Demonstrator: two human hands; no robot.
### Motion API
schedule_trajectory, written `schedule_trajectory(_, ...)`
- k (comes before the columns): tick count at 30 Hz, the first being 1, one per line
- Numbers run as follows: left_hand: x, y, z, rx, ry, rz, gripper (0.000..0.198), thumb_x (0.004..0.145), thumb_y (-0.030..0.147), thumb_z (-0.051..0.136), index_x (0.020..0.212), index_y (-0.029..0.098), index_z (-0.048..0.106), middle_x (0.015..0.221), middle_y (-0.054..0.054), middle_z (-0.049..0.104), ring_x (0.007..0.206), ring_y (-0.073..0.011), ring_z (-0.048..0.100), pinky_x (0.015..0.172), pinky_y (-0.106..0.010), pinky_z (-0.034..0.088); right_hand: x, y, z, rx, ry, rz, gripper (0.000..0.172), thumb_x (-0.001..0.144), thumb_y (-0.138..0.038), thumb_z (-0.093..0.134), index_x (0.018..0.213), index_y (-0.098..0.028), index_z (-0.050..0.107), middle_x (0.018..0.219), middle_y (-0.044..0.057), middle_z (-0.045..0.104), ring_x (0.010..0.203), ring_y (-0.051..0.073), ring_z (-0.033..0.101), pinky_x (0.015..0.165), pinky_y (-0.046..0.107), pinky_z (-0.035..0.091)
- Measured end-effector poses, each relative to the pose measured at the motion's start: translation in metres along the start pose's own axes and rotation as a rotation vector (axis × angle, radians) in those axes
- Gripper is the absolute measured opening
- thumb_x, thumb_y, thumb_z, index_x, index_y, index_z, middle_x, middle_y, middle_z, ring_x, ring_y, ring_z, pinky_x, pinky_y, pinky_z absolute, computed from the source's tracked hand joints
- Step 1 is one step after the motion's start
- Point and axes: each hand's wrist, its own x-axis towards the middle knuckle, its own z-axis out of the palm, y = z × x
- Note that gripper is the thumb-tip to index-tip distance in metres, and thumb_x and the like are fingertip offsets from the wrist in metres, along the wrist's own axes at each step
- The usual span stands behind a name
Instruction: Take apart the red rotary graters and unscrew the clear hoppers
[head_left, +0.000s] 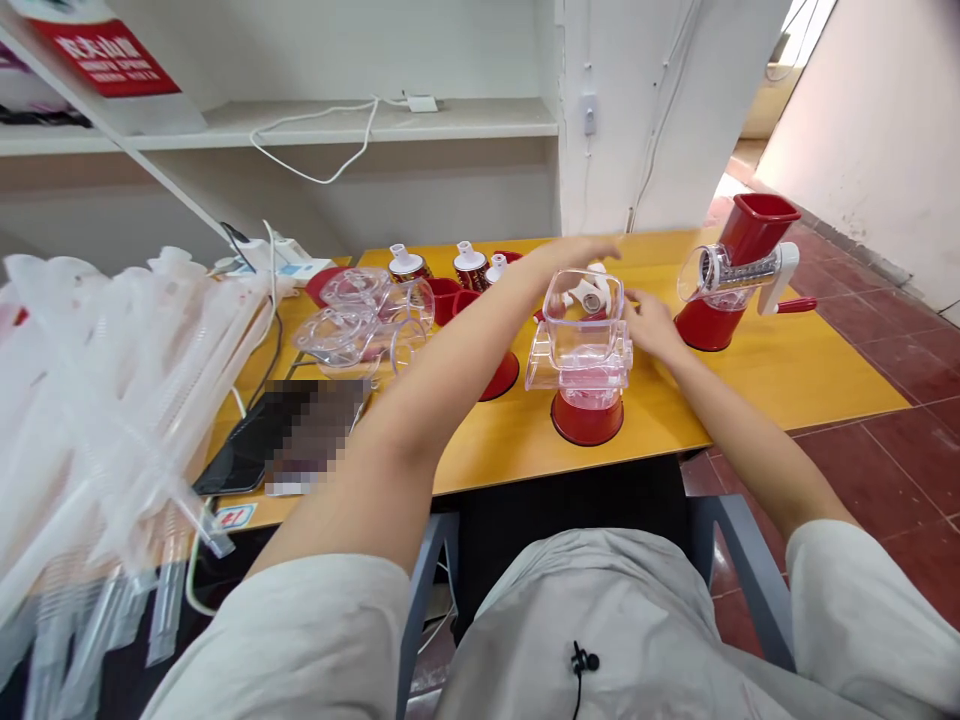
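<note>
A clear plastic grater housing (585, 335) on a red suction base (588, 418) stands upright in front of me. My left hand (581, 252) reaches over behind it, fingers stretched to the right, nothing visible in them. Beside the housing's right edge is my right hand (651, 322), its fingers apart; whether they touch the plastic I cannot tell. Between the hands, partly seen through the housing, lies a white crank piece (591, 292) with red at its ends. An assembled rotary grater (727, 270), with red hopper, metal drum and red-handled crank, stands to the right.
Clear plastic housings (360, 315) are heaped at left, near several patterned drums with white ends (470, 266) and red parts (501, 378). A dark tablet or phone (247, 440) and plastic-sleeved items (112, 400) occupy the left side. The yellow table's (817, 375) right edge borders a tiled floor.
</note>
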Motion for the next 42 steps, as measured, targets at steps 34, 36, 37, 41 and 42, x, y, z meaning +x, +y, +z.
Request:
schedule_trajectory(34, -0.206, 0.104, 0.084, -0.859, 0.676, -0.061, 0.089, 0.094, 0.078, 0.098, 0.160, 0.035, 0.056, 0.161, -0.015, 0.066, 0.157, -0.0381, 0.070, 0.115, -0.047, 0.072, -0.088, 0.015, -0.008, 0.672, -0.744, -0.180, 0.051, 0.113, -0.047, 0.086, 0.155, -0.020, 0.075, 0.164, 0.015, 0.074, 0.150, 0.033, 0.075, 0.131, 0.061, 0.066)
schedule_trajectory(36, -0.207, 0.110, 0.083, -0.842, 0.685, -0.072, 0.087, 0.096, 0.080, 0.096, 0.158, 0.036, 0.055, 0.161, -0.014, 0.065, 0.154, -0.0369, 0.070, 0.116, -0.048, 0.071, -0.090, 0.015, -0.008, 0.668, -0.732, -0.166, 0.051, 0.113, -0.046, 0.086, 0.156, -0.020, 0.075, 0.164, 0.015, 0.074, 0.150, 0.033, 0.075, 0.131, 0.061, 0.066)
schedule_trajectory(37, -0.207, 0.114, 0.084, -0.832, 0.702, -0.086, 0.086, 0.095, 0.082, 0.095, 0.156, 0.036, 0.055, 0.160, -0.014, 0.065, 0.153, -0.0365, 0.070, 0.115, -0.047, 0.071, -0.091, 0.015, -0.008, 0.668, -0.724, -0.161, 0.052, 0.113, -0.046, 0.086, 0.157, -0.021, 0.075, 0.164, 0.015, 0.074, 0.149, 0.033, 0.075, 0.130, 0.061, 0.066)
schedule_trajectory(41, -0.203, 0.129, 0.086, -0.804, 0.835, -0.106, 0.086, 0.090, 0.085, 0.098, 0.147, 0.034, 0.058, 0.151, -0.012, 0.067, 0.144, -0.0340, 0.074, 0.110, -0.044, 0.070, -0.095, 0.016, -0.006, 0.671, -0.688, -0.143, 0.050, 0.114, -0.046, 0.085, 0.155, -0.020, 0.075, 0.161, 0.015, 0.075, 0.146, 0.032, 0.077, 0.126, 0.059, 0.069)
schedule_trajectory(42, -0.201, 0.132, 0.086, -0.798, 0.868, -0.105, 0.085, 0.091, 0.085, 0.098, 0.147, 0.034, 0.059, 0.149, -0.011, 0.067, 0.141, -0.0331, 0.075, 0.111, -0.044, 0.070, -0.096, 0.017, -0.006, 0.670, -0.677, -0.136, 0.049, 0.114, -0.046, 0.085, 0.154, -0.020, 0.075, 0.160, 0.014, 0.076, 0.144, 0.031, 0.077, 0.125, 0.058, 0.069)
